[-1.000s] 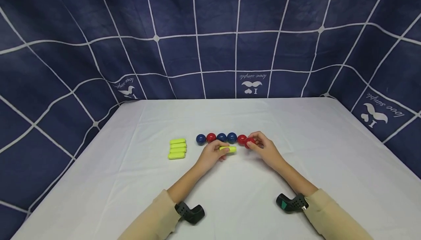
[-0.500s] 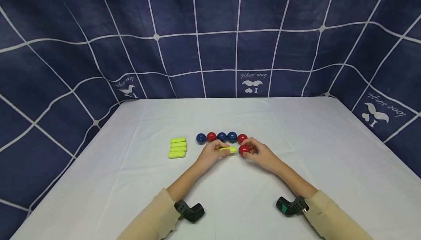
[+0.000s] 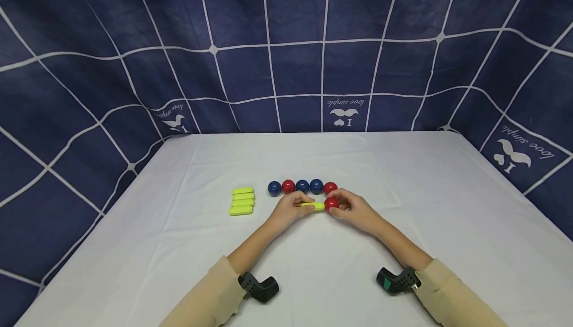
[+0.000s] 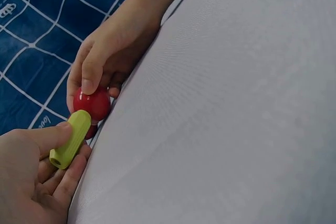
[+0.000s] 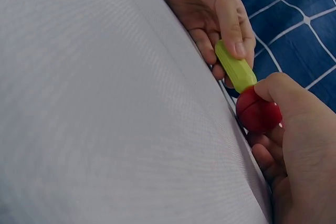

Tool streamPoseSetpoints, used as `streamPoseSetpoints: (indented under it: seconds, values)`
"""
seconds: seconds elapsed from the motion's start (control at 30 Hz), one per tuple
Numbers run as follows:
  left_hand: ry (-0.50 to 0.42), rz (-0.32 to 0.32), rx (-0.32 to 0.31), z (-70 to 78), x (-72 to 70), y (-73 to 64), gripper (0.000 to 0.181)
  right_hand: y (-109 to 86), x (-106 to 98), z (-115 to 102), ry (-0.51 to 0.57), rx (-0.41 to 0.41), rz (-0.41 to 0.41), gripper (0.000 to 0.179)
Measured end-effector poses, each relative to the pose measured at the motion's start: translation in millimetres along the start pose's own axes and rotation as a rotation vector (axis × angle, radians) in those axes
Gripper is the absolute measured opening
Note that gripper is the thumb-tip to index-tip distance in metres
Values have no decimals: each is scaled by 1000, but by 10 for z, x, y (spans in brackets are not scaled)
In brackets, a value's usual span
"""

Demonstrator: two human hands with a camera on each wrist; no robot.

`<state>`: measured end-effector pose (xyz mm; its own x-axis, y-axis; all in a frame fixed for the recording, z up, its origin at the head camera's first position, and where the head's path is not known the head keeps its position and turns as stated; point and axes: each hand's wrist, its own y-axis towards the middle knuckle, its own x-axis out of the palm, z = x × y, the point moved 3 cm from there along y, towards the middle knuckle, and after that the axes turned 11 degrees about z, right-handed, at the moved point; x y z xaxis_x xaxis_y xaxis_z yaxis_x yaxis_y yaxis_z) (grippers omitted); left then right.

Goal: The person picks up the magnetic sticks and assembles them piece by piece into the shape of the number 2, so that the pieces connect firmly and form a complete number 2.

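My left hand pinches a yellow-green ridged stick between thumb and fingers; a hole shows in its near end in the left wrist view. A glossy red ball is held by my right hand, thumb on one side and fingers on the other. In the right wrist view the stick's far end meets the red ball, which has a groove across it. Both hands are close over the white table, just in front of a row of balls.
Behind the hands, a row holds a blue ball, a red ball, two more blue ones and another red ball. Several yellow-green sticks lie stacked side by side at left. A dark blue checked curtain hangs behind the white table.
My right hand has brought the red ball toward me and left, away from the row's end. The stick in my left hand has shifted slightly right, and its end now meets the ball.
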<state>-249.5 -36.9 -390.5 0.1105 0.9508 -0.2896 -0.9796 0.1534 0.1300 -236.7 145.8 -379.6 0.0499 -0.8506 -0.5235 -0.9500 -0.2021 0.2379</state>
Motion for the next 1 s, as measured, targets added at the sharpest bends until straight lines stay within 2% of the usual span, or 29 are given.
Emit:
streamPoseSetpoints:
  seconds: [0.17, 0.3, 0.5, 0.57, 0.63, 0.7, 0.83, 0.93, 1.0]
  values:
    - [55, 7, 42, -49, -3, 29, 21, 64, 37, 189, -2, -22, -9, 33]
    - [118, 6, 65, -49, -11, 21, 19, 60, 34, 212, -18, -49, -25, 35]
    - [149, -12, 87, -59, -10, 10, 18, 48, 37, 220, -36, -81, -20, 34]
    - [172, -17, 108, -45, -19, 7, 17, 45, 37, 221, -43, -86, -17, 33]
    - [237, -9, 147, -19, -46, 5, 16, 37, 39, 217, -46, -89, -18, 32]
    - [300, 32, 201, 32, -107, 7, 16, 32, 39, 214, -48, -90, -19, 31]
    - [408, 214, 334, 152, -323, 53, 14, 26, 34, 198, -52, -90, -21, 31]
    - [481, 314, 354, 175, -510, 104, 16, 27, 29, 188, -56, -86, -20, 31]
    - [553, 320, 319, 137, -614, 138, 22, 29, 29, 184, -56, -80, -22, 31]
